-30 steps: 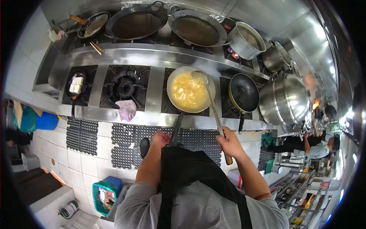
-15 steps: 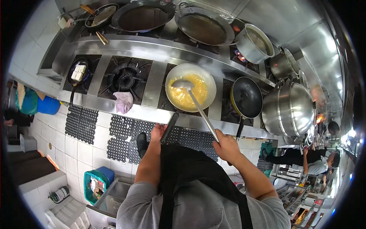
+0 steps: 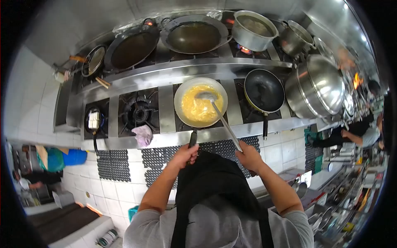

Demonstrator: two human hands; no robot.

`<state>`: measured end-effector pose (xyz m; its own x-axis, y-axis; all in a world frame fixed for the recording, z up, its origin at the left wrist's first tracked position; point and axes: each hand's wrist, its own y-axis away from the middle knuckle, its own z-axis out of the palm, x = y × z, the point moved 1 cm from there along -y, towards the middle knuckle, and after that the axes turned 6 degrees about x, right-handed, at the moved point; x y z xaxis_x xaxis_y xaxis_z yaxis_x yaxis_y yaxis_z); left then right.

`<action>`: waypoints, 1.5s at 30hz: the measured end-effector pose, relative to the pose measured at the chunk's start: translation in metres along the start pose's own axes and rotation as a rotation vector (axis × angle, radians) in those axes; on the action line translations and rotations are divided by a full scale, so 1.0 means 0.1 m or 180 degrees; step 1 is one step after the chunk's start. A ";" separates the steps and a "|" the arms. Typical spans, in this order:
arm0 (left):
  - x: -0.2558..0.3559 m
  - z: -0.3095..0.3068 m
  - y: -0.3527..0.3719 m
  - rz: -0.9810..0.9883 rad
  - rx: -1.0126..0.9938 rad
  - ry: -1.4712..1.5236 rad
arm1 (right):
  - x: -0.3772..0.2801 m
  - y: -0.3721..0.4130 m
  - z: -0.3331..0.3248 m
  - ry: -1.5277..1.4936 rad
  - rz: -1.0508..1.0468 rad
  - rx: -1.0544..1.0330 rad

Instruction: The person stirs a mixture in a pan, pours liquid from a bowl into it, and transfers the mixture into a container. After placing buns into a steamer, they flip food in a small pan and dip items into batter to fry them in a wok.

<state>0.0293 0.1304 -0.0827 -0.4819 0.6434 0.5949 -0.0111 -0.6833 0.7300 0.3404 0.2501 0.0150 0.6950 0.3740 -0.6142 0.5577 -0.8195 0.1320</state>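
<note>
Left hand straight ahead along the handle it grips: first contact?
Likely the pan of yellow food, near side; left hand lines up with its handle. Stove front edge looks lower, but depth is unclear.

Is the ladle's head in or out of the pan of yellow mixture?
In: the ladle's head lies within the pan's rim, with yellow mixture around it; the right hand holds the ladle's handle.

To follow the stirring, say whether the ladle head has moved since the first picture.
Yes: the ladle head went left, away from the steel strip beside the pan.
</note>
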 end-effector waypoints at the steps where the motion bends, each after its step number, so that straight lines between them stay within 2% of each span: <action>1: 0.03 0.04 0.05 0.0087 0.0059 -0.0132 | -0.10 0.02 0.11 -0.0061 0.0079 0.0082; 3: -0.01 -0.04 0.00 0.0207 0.0116 -0.0284 | -0.43 -0.02 0.34 -0.2535 0.1767 -0.0905; 4: 0.01 -0.12 -0.02 0.0159 0.0033 -0.0453 | -0.65 -0.04 0.41 -0.2996 0.2148 -0.0876; 5: 0.03 -0.21 -0.03 0.0245 -0.0063 -0.0548 | -0.78 -0.05 0.42 -0.3121 0.2212 -0.0727; 7: 0.14 -0.41 -0.03 0.0253 -0.0277 -0.0761 | -1.04 -0.04 0.48 -0.5066 0.2921 -0.1307; 8: 0.18 -0.52 0.01 0.0261 -0.0385 -0.0758 | -1.22 0.02 0.49 -0.5480 0.2949 -0.1309; 13: 0.42 -1.02 0.25 -0.0026 -0.0809 -0.1248 | -1.99 0.55 0.56 -0.6147 0.2835 -0.0693; 16: 0.58 -1.13 0.47 -0.0240 -0.1309 -0.1656 | -2.55 1.02 0.47 -0.5569 0.2829 0.0157; 17: 0.66 -1.11 0.57 -0.0260 -0.1446 -0.1787 | -2.72 1.20 0.46 -0.5640 0.2842 0.0321; 19: 0.75 -1.03 0.74 -0.0322 -0.1703 -0.2002 | -2.97 1.56 0.48 -0.4854 0.3039 0.0819; 21: 0.77 -0.95 0.87 -0.0399 -0.2050 -0.2288 | -3.20 1.89 0.62 -0.4652 0.3123 0.1166; 23: 0.75 -0.82 0.99 -0.0529 -0.2370 -0.2483 | -3.51 2.21 0.73 -0.3920 0.3131 0.1771; 25: 0.70 -0.65 1.12 -0.0653 -0.2692 -0.2674 | -3.74 2.54 0.97 -0.3725 0.3403 0.2047; 27: 0.59 -0.48 1.27 -0.0761 -0.3003 -0.3028 | -3.89 2.87 1.38 -0.2382 0.3613 0.2442; 29: 0.38 -0.40 1.32 -0.0970 -0.3233 -0.3226 | -4.06 3.12 1.75 -0.1725 0.3827 0.2786; 31: 0.14 -0.27 1.48 -0.1042 -0.3602 -0.3360 | -4.15 3.36 2.21 -0.0959 0.4120 0.2892; 33: -0.11 -0.15 1.72 -0.1156 -0.3802 -0.3566 | -4.11 3.62 2.93 -0.0323 0.4402 0.3100; 36: -0.53 -0.02 2.02 -0.1282 -0.4060 -0.3620 | -4.34 3.90 3.48 -0.0303 0.4784 0.3225; 39: -0.85 0.12 2.32 -0.1529 -0.4122 -0.3804 | -4.62 4.18 3.64 -0.0282 0.5013 0.3593; 41: -1.06 0.18 2.52 -0.1635 -0.4245 -0.3973 | -4.84 4.36 3.46 -0.0208 0.5309 0.3725; 45: -1.44 0.37 2.77 -0.1808 -0.4626 -0.4075 | -5.15 4.71 3.11 0.0155 0.5837 0.3549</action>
<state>0.1280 -0.1382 0.0462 0.6016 0.2234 0.7669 -0.7838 0.3502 0.5128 0.1041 -0.4634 0.1519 0.0182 -0.9392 -0.3429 -0.9998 -0.0175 -0.0051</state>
